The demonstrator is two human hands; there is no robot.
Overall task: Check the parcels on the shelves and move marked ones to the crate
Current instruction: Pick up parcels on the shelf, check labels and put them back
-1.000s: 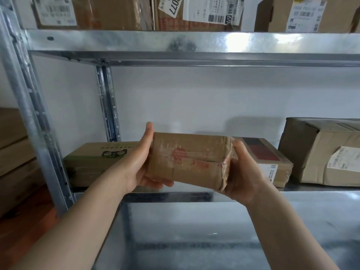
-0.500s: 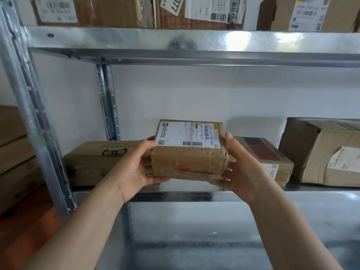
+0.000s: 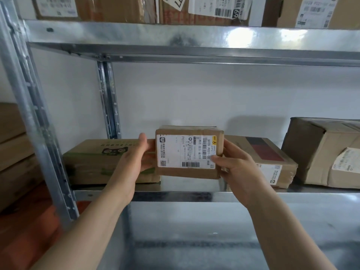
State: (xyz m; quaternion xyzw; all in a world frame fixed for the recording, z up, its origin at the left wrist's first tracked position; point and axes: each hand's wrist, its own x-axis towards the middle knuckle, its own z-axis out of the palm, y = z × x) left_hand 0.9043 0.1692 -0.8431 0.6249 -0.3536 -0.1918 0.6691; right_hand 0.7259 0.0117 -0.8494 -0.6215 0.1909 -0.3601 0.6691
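Galvanised steel rack (image 3: 136, 36) fills the view. Top shelf carries three brown cartons side by side: left (image 3: 116, 8), centre (image 3: 204, 18), right (image 3: 346, 10), each with a white shipping label, tops cut off by the frame.

Middle shelf (image 3: 175, 195) contents, left to right:
- flat carton with green print and a cat-face logo (image 3: 93, 162), lying flat against the left rear upright
- flat carton with a dark red and black panel on top (image 3: 268, 158), lying flat right of centre
- large creased carton (image 3: 311, 152) at far right, label on its near face, just beside the red-panel one

Lower shelf (image 3: 214, 221) is bare metal where visible. Outside the rack, far left: stack of brown cartons (image 3: 11, 152) on an orange-red floor.

Parcel (image 3: 190, 173): small taped brown box, held in the air in front of the middle shelf, in the gap between the two flat cartons. Its white label (image 3: 175, 151) faces the camera, most text running sideways.

Left hand (image 3: 134, 158) grips the parcel's left side, thumb pointing up along the edge, fingers behind. Right hand (image 3: 239, 168) grips the right side, thumb pressed on the label's right edge, fingers hidden behind.
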